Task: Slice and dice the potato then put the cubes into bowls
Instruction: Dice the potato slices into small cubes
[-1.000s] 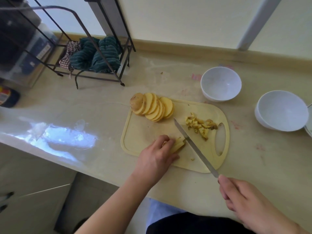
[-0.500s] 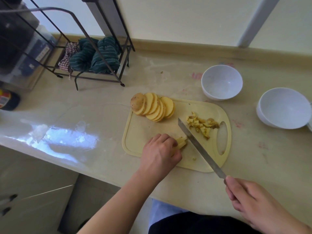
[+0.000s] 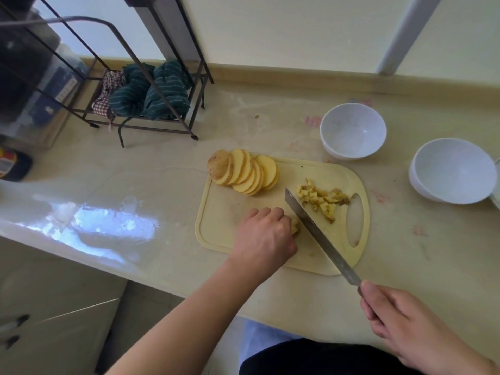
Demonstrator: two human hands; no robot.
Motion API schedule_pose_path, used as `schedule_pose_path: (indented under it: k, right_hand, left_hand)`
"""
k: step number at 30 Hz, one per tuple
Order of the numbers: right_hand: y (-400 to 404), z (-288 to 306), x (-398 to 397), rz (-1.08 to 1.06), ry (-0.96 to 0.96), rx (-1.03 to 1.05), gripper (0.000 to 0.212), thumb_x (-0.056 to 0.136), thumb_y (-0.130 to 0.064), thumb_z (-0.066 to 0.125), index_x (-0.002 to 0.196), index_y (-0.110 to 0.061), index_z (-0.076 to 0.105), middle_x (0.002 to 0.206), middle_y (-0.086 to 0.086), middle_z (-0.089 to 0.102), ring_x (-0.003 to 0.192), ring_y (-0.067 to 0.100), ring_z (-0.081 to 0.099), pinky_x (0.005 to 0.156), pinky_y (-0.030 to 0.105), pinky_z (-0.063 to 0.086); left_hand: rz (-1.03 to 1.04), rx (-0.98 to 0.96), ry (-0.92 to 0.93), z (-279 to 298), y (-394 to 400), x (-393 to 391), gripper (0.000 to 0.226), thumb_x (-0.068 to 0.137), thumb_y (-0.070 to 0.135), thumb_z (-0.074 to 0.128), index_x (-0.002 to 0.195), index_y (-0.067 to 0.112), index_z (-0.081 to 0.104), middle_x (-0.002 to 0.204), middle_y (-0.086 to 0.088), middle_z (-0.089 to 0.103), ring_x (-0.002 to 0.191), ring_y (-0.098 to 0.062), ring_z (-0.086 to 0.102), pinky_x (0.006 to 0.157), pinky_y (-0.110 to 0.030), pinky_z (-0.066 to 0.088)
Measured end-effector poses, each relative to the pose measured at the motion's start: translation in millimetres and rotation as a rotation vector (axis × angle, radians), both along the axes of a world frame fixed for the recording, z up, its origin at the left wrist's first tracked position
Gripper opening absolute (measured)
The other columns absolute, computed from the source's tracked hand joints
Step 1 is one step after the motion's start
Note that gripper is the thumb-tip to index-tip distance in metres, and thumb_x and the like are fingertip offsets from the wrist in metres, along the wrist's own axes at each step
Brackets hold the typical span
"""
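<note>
A cream cutting board (image 3: pixel 224 212) lies on the counter. A fanned stack of potato slices (image 3: pixel 244 175) sits at its far left corner. A small heap of potato cubes (image 3: pixel 320 199) lies near the board's handle hole. My left hand (image 3: pixel 263 235) curls over potato strips (image 3: pixel 295 226), mostly hiding them. My right hand (image 3: pixel 397 323) grips the handle of a long knife (image 3: pixel 319 235), whose blade lies against the strips' right end. Two empty white bowls stand beyond the board: one bowl (image 3: pixel 353 131) at the back, another bowl (image 3: pixel 453 170) at the right.
A dark wire rack (image 3: pixel 151 85) holding striped green cloths (image 3: pixel 151 90) stands at the back left. A dark bottle (image 3: pixel 12 165) sits at the far left edge. The counter's front edge runs diagonally below the board, with cabinet doors (image 3: pixel 54 307) underneath.
The knife blade has shifted left along the strips towards my left hand, and my left hand has drawn further over the strips, covering more of them.
</note>
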State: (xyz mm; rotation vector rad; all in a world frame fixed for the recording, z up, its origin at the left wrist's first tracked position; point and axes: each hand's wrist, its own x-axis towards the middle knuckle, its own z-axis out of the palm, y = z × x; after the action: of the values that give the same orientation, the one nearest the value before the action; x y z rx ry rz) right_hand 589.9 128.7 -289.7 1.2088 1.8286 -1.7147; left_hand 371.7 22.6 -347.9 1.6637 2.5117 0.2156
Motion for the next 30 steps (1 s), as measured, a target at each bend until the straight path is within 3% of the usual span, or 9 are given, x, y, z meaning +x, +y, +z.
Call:
schedule_pose_path:
  k: [4,10,16,20,24,30]
  right_hand:
    - [1,-1,0,0.006,-0.003,-0.007,0.061,0.083,-0.062,0.037,0.073,-0.002,0.043,0.059,0.006,0.030,0.042,0.011,0.021,0.035,0.013,0.018]
    - [2,0,1,-0.009,0.004,-0.047,0.057,0.087,-0.057,0.037,0.072,-0.002,0.042,0.061,0.007,0.029,0.042,0.011,0.020,0.035,0.013,0.018]
    - [4,1,0,-0.007,-0.010,-0.057,0.057,0.085,-0.060,0.037,0.073,-0.004,0.043,0.063,0.010,0.029,0.042,0.012,0.019,0.035,0.015,0.018]
    - [4,1,2,-0.006,-0.011,-0.064,0.060,0.085,-0.062,0.037,0.074,-0.002,0.043,0.063,0.010,0.029,0.043,0.012,0.019,0.035,0.016,0.018]
    - [2,-1,2,-0.004,0.004,-0.045,0.063,0.083,-0.063,0.036,0.075,-0.001,0.043,0.060,0.008,0.031,0.041,0.011,0.019,0.035,0.014,0.019]
    - [-6,-3,-2,0.068,0.036,0.036,0.059,0.081,-0.063,0.034,0.069,-0.007,0.046,0.048,-0.004,0.034,0.037,0.005,0.025,0.036,0.011,0.020]
  left_hand:
    - [0.060,0.039,-0.073,-3,-2,4,0.016,0.063,0.024,0.076,0.069,0.013,0.066,0.067,0.000,0.060,0.057,-0.023,0.057,0.054,-0.029,0.047]
    - [0.240,0.148,-0.329,7,-11,-8,0.014,0.084,0.019,0.075,0.093,0.010,0.069,0.078,-0.002,0.065,0.066,-0.022,0.060,0.059,-0.034,0.051]
    - [0.117,0.192,-0.222,-5,-8,-33,0.012,0.078,0.005,0.081,0.088,0.005,0.075,0.076,-0.006,0.067,0.066,-0.028,0.064,0.056,-0.039,0.057]
    - [0.132,0.284,-0.261,-13,-16,-30,0.012,0.090,0.019,0.077,0.096,0.009,0.078,0.087,-0.003,0.070,0.079,-0.024,0.066,0.068,-0.039,0.060]
    - [0.084,0.205,-0.210,-23,-28,-11,0.050,0.090,0.049,0.062,0.114,0.007,0.072,0.105,-0.008,0.066,0.091,-0.026,0.061,0.079,-0.037,0.057]
    - [0.150,0.360,-0.199,-46,-35,12,0.050,0.091,0.038,0.066,0.126,0.003,0.065,0.117,-0.011,0.057,0.104,-0.025,0.053,0.090,-0.041,0.053]
